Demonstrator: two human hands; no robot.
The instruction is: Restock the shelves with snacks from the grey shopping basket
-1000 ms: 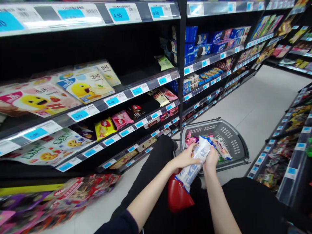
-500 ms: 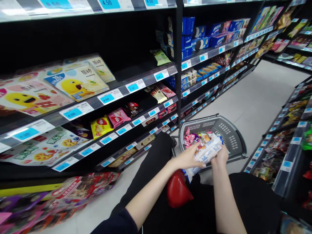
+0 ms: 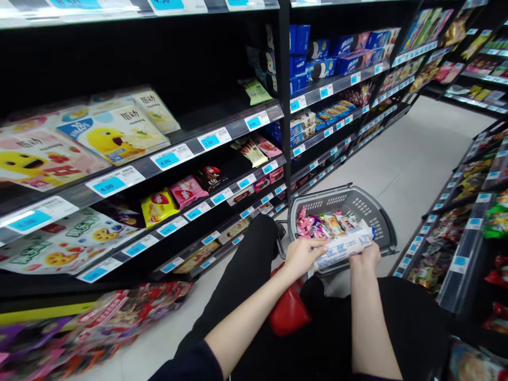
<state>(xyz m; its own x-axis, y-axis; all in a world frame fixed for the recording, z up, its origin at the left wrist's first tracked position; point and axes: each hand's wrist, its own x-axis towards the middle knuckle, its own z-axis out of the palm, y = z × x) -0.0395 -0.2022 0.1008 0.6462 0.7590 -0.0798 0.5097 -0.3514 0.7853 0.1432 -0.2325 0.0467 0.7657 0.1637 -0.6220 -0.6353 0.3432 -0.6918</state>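
A long, cylindrical white-and-blue plastic-wrapped packet (image 3: 343,247) lies between the hands, the left hand (image 3: 304,256) closed on one end, the right hand (image 3: 365,257) around the other; gripping both ends probably keeps it from sagging and turns its printing upward. Just beyond the hands, a grey perforated plastic basket (image 3: 383,214) stands on the floor, its walls keeping small multicoloured snack packets (image 3: 313,225) together. Below the left hand rests a glossy red object (image 3: 289,312) (what it is, I cannot tell). Left of the hands, black shelving (image 3: 284,95) displays goods near its front edges, presumably for easy reach.
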